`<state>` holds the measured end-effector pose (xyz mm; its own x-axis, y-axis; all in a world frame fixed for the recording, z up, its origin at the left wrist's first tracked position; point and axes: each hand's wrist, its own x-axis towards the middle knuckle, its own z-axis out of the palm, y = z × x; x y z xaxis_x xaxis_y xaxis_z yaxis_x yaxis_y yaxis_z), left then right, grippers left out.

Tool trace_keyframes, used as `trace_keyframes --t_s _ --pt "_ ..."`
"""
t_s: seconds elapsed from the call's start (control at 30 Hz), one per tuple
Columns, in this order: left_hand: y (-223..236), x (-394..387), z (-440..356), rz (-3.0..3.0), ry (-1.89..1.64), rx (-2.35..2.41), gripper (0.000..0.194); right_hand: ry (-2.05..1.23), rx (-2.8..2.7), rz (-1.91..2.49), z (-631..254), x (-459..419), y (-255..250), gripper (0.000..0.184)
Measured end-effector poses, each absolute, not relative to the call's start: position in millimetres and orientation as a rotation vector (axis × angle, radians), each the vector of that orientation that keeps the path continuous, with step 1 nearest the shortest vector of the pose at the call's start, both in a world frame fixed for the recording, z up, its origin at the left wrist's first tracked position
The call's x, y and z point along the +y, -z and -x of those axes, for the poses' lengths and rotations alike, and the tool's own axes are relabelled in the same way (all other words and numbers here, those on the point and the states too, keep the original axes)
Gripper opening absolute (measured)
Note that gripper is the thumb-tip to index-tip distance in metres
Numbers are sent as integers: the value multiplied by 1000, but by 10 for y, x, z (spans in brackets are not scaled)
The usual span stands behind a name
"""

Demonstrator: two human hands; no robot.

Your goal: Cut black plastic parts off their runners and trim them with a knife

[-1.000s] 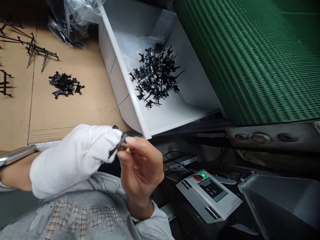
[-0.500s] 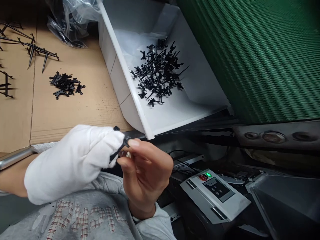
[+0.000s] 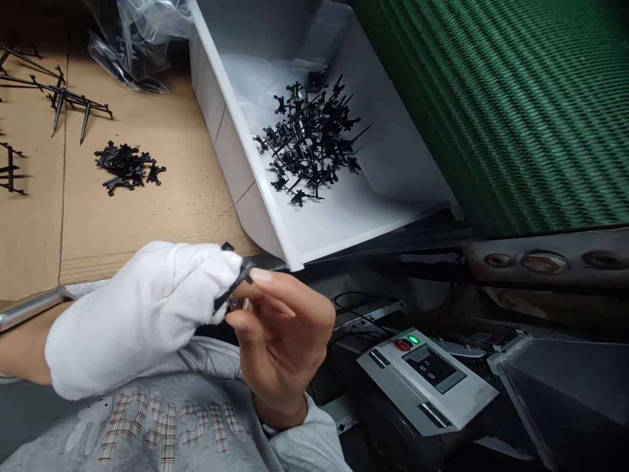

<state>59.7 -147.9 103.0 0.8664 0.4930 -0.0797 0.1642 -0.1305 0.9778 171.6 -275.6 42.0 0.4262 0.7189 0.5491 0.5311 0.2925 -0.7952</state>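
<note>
My left hand (image 3: 147, 308), in a white cloth glove, is closed on a small black plastic part (image 3: 244, 273). Two dark ends of the part stick out past the glove; its middle is covered by the fingers. From the other side my bare right hand (image 3: 287, 341) meets it, index fingertip on the part's end and thumb curled just below. Between thumb and glove sits a small shiny bit that I cannot make out. Beyond the hands, a pile of similar black parts (image 3: 128, 167) lies on the cardboard surface (image 3: 162, 216).
A white bin (image 3: 289, 252) holds a heap of black branched pieces (image 3: 314, 141). Thin black frames (image 3: 73, 98) and a clear plastic bag (image 3: 132, 56) are at the far left. A green ribbed belt (image 3: 515, 111) rises right, above a control box (image 3: 427, 380) with a green light.
Both hands have shifted very slightly left and up, keeping the same hold on the black part. The camera view has moved a little.
</note>
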Motion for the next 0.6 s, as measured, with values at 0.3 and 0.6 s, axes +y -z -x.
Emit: trace_keyframes --t_s 0.3,0.6 --pt "-1012 -1466 -564 -2030 -495 380 30 -233 -1295 1233 -1769 -2692 -429 43" --pt "-1016 -1489 -600 -2271 -659 329 38 -187 -1260 1091 -1764 -2583 -401 48"
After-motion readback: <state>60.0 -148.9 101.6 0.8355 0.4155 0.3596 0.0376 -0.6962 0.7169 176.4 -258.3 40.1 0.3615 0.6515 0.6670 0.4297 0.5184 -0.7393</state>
